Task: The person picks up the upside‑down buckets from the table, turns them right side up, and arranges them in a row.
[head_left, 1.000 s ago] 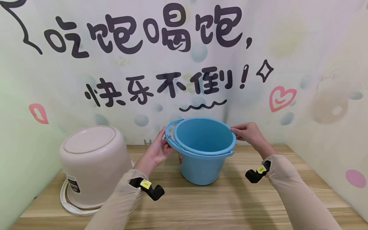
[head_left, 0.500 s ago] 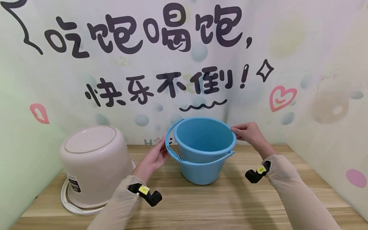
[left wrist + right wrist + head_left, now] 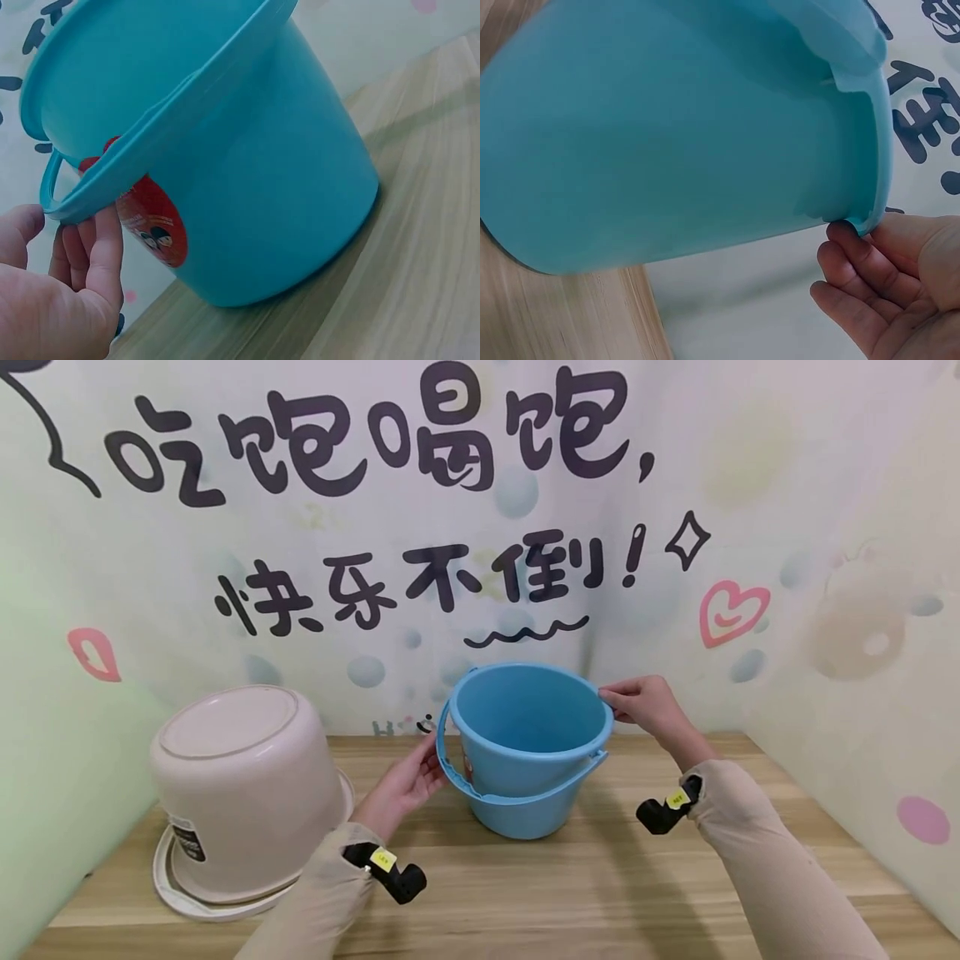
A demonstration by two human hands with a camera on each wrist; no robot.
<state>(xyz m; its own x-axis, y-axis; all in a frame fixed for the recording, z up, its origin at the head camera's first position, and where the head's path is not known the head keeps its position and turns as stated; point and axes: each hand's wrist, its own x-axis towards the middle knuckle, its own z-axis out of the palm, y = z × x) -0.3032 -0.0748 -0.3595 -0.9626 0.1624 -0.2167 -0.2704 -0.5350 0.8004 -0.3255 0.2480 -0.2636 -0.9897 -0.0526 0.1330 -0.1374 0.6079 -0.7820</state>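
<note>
Okay, standing right here watching, and I'd call this mid-job. What's sorted: the blue bucket (image 3: 528, 752) is upright on the wooden table (image 3: 525, 910), a touch past 12 o'clock if the person is at 6, with its handle (image 3: 486, 799) tipped down over the near-left side. What isn't: both hands are on it, and the handle isn't flush all round, since it bows out from the wall at about 8 o'clock.

Grip-wise, the left hand (image 3: 405, 781) is at the bucket's 8 or 9 o'clock, thumb and fingertips lightly pinching the handle's edge. The right hand (image 3: 648, 706) pinches the rim at roughly 3 o'clock, like it's steadying things, I reckon.

As for looks, it's smooth plastic, the same sky blue inside and out, tapering to a narrower base, with a rolled lip on top. The handle's attached around 11 and 4 o'clock and has a wavy stretch for fingers. A red sticker (image 3: 154, 221) with little cartoon faces sits around 8 o'clock, partly behind the handle.

Over at 9 o'clock a beige tub (image 3: 247, 793) sits bottom-up, neither hand on it, with a pale ring (image 3: 176, 897) around its base; can't tell if that's a separate piece.
</note>
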